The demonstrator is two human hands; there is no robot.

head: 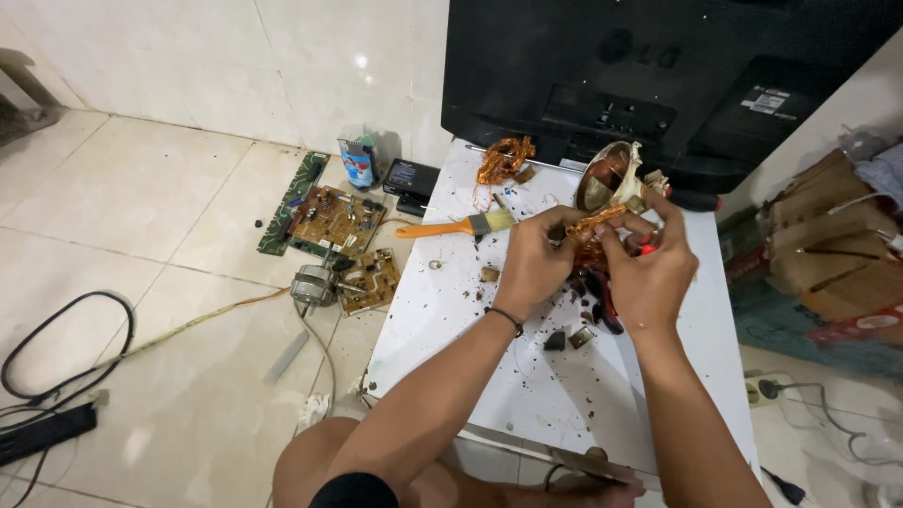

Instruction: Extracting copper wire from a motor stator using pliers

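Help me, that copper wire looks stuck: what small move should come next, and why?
Probably ease the copper wire tangle gently outward: both the left hand and right hand pinch it, and it seems still attached beside the round metal part.

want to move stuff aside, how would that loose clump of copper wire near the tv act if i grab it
The copper wire clump looks like thin tangled strands, so probably light and springy, squashing easily. Loose ends trail onto the white table, so it may snag or shed bits.
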